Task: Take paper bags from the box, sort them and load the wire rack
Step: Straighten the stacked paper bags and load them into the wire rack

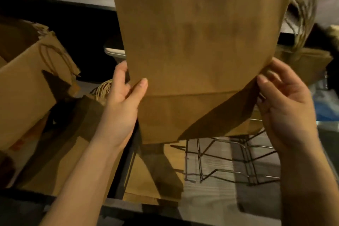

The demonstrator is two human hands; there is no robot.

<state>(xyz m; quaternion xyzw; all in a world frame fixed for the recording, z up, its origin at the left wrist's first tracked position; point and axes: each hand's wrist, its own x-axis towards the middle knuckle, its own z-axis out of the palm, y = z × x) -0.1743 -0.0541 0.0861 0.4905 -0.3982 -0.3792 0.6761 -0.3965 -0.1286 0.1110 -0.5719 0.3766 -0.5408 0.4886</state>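
Bare forearms rose from the bottom edge of the frame toward a flat brown paper bag [194,51] held upright at centre. At the bag's lower left edge the left hand [122,97] pinched it, thumb on the near face and fingers behind. At the lower right the right hand [286,108] gripped the corner, where the folded bottom flap bent into a dark diagonal crease. Above both grips the bag's top ran out of the frame, and a faint print on its face was too blurred to read. Below it, at lower right, stood the wire rack [233,159], partly hidden by the bag. A cardboard box [27,82] sat at left. More bags lay flat at lower centre [146,176], and a bundle with twisted handles [300,29] blurred at upper right.
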